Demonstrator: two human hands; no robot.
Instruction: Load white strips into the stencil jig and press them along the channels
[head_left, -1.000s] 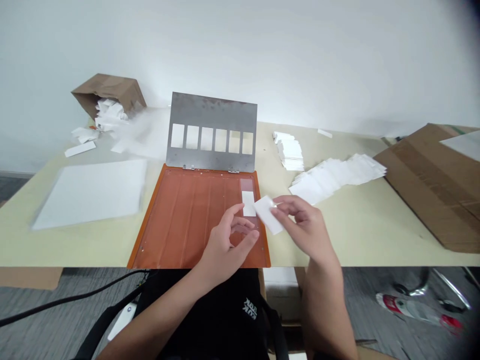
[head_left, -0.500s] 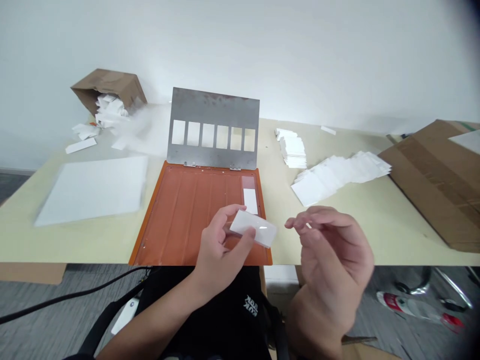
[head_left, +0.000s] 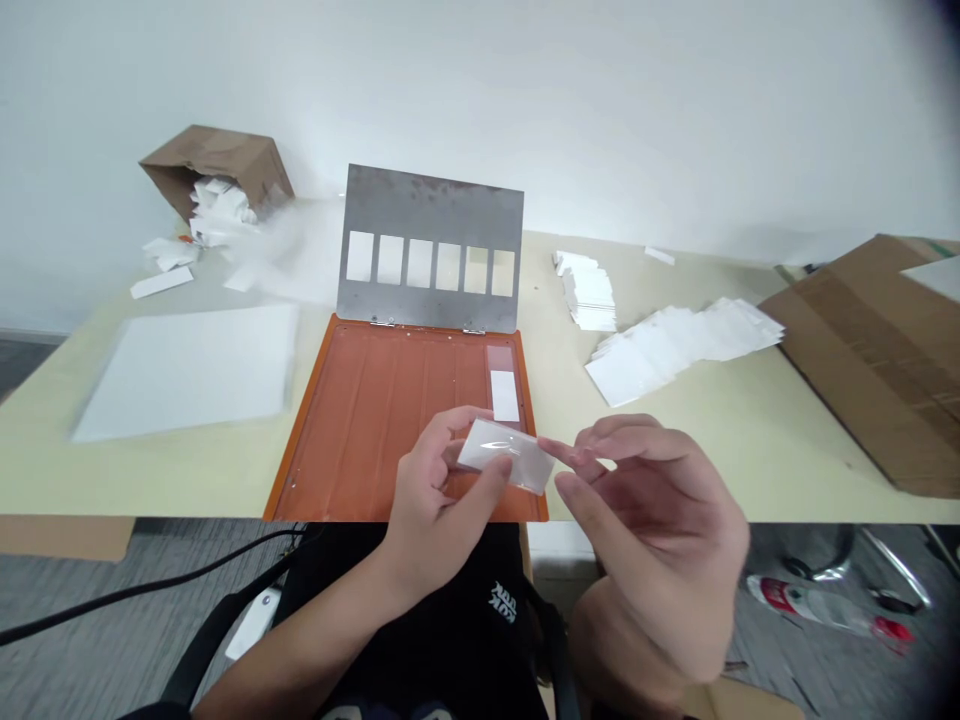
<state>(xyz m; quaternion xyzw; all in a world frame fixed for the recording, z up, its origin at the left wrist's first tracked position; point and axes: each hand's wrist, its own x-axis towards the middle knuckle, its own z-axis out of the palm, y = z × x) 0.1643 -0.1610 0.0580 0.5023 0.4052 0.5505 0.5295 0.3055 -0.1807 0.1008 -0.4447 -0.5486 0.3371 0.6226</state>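
a small white card (head_left: 525, 458), glossy and rectangular, light glinting off its face, was pinched in the left hand (head_left: 441, 500), slanting down rightward over the near right corner of the board (head_left: 358, 430).

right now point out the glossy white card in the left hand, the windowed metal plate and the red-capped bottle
Glossy white card (head_left: 523, 457): head view, right half of its face
Windowed metal plate (head_left: 435, 207): head view, solid upper strip
Red-capped bottle (head_left: 838, 610): head view, body beside label

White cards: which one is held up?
The glossy card in the left hand, above the orange board. The flat card lies on that board; others lie in a fanned row on the table.
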